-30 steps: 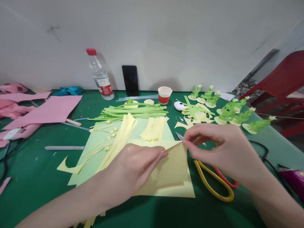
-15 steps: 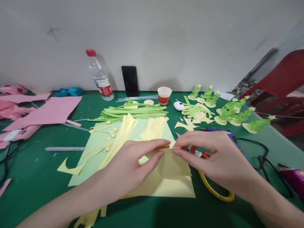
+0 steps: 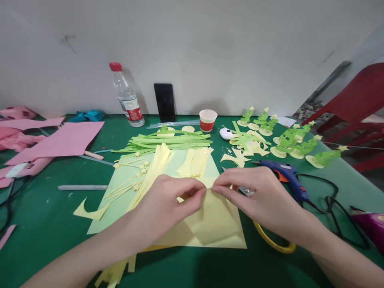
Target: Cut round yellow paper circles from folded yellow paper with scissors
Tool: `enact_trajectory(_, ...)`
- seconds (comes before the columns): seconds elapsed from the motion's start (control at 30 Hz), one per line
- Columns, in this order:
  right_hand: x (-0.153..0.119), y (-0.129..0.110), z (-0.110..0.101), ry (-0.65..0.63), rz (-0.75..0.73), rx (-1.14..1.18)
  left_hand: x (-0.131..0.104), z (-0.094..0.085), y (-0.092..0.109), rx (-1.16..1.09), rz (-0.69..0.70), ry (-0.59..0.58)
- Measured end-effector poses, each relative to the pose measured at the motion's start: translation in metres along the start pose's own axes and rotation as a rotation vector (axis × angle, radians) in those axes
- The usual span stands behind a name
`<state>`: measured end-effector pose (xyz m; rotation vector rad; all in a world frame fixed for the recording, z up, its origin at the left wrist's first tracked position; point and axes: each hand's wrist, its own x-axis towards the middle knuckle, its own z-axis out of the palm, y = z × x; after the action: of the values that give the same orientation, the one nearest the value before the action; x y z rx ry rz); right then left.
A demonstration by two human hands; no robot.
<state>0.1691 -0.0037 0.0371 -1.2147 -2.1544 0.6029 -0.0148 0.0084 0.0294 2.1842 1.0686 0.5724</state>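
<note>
My left hand [image 3: 175,202] and my right hand [image 3: 259,192] meet over the middle of the table. Between closed fingertips, each pinches the far edge of a small pale yellow sheet of paper [image 3: 214,222]. Beneath it lies a larger yellow sheet [image 3: 237,240], partly covered by the held piece and my left hand. Yellow paper strips [image 3: 159,162] run under my left wrist. Scissors with a yellow handle [image 3: 277,246] lie partly hidden under my right hand. Beyond my fingers rests a stack of short yellow paper pieces [image 3: 195,162].
A blue glue gun [image 3: 288,178] with a black cord lies at right, near several green paper spirals topped with stars [image 3: 295,146]. Green strips [image 3: 171,141], a paper cup [image 3: 207,121], a phone [image 3: 165,102] and a water bottle [image 3: 129,104] stand or lie along the wall. Pink paper [image 3: 69,138] is left.
My fingertips have drawn closer together along the paper's far edge. The sheet hangs flatter towards me, and my right hand has shifted slightly left, uncovering more of the glue gun.
</note>
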Motion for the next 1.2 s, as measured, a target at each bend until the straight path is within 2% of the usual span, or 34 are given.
enact_trajectory(0.13,0.006,0.003,0.001,-0.001,0.114,0.126,0.004,0.001,0.001,-0.084,-0.074,0.045)
enact_trajectory(0.3,0.007,0.009,0.013,0.038,0.141,0.1,0.004,-0.001,0.001,-0.067,-0.165,0.071)
enact_trajectory(0.5,-0.003,0.01,0.03,0.018,0.124,0.106,-0.011,0.01,-0.012,-0.017,-0.206,-0.009)
enact_trajectory(0.73,-0.024,0.012,0.049,-0.032,0.17,0.154,-0.032,0.034,-0.019,-0.238,-0.35,-0.128)
enact_trajectory(0.83,-0.032,0.016,0.057,-0.039,0.216,0.158,-0.035,0.039,-0.02,-0.32,-0.375,-0.2)
enact_trajectory(0.9,-0.036,0.019,0.061,-0.042,0.251,0.15,-0.035,0.04,-0.022,-0.327,-0.393,-0.197)
enact_trajectory(1.07,-0.041,0.023,0.062,-0.042,0.317,0.166,-0.027,0.027,-0.023,-0.242,-0.365,-0.176)
enact_trajectory(1.13,-0.041,0.025,0.062,-0.023,0.354,0.197,-0.014,0.013,-0.027,-0.158,-0.324,-0.163)
enact_trajectory(1.2,-0.04,0.029,0.063,-0.013,0.395,0.242,0.01,-0.002,-0.037,-0.04,-0.29,-0.092)
